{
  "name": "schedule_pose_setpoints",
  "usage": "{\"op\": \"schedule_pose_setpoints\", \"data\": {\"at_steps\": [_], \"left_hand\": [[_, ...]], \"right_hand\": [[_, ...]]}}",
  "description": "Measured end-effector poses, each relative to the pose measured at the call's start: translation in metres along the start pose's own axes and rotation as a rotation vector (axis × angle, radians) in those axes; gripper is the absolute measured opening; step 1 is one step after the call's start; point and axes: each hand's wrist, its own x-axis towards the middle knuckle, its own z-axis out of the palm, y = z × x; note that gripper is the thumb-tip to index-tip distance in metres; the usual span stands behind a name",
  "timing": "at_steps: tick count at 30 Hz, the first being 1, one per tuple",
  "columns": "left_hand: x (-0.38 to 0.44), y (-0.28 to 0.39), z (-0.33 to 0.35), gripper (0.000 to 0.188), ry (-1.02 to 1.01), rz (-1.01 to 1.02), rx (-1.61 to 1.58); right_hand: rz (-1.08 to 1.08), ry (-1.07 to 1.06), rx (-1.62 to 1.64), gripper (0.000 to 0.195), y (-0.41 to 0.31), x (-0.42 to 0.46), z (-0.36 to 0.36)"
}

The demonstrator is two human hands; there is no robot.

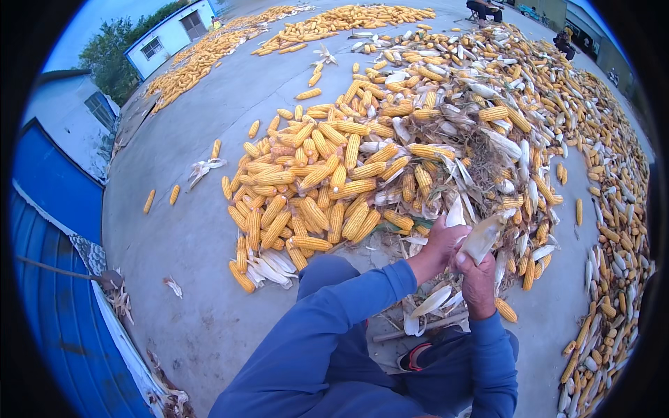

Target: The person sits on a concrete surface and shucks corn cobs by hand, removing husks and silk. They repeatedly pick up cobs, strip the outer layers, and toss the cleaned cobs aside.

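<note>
In front of my knees, my left hand (443, 243) grips an ear of corn in pale husk (456, 213), whose tip sticks up above the fingers. My right hand (477, 279) is closed on a broad, dry husk leaf (482, 236) that stands up past the thumb. The two hands nearly touch, and they hide most of the ear. Just beyond them lies a heap of mixed husked and unhusked corn (428, 151). Bare yellow cobs (313, 177) are piled to its left. Loose husks (434, 303) lie on the ground below my hands.
A wooden stick (418, 328) lies by my shoe (413, 358). A long corn pile (616, 209) curves along the right. More cobs (198, 68) are spread at the far left. A long-handled tool (107, 279) leans by blue metal sheeting (57, 313). A seated person (485, 10) is at the back.
</note>
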Motion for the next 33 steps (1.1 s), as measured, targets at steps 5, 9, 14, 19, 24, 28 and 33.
{"op": "schedule_pose_setpoints", "data": {"at_steps": [5, 9, 14, 19, 24, 28, 33], "left_hand": [[-0.003, 0.004, 0.002, 0.028, -0.044, 0.042, 0.172], [0.003, 0.017, 0.002, 0.021, -0.031, 0.05, 0.307], [0.065, 0.002, -0.059, 0.041, 0.402, 0.326, 0.493], [0.033, 0.023, -0.015, 0.034, 0.133, 0.338, 0.414], [0.024, 0.008, -0.004, 0.036, -0.005, 0.29, 0.357], [0.013, -0.003, 0.012, 0.04, 0.005, 0.259, 0.267], [0.003, -0.004, 0.008, 0.041, -0.081, 0.294, 0.33]], "right_hand": [[0.047, 0.008, -0.132, 0.025, 0.007, -0.004, 0.001], [0.139, 0.08, 0.092, 0.028, 0.01, -0.004, 0.008], [0.376, -0.239, 0.259, 0.034, 0.007, -0.045, 0.06], [0.152, 0.245, 0.408, 0.028, 0.006, 0.002, -0.014], [0.045, 0.403, 0.27, 0.029, -0.011, 0.016, -0.036], [0.123, 0.43, 0.156, 0.032, 0.007, 0.014, -0.039], [0.124, 0.442, 0.079, 0.03, 0.006, 0.017, -0.034]]}}
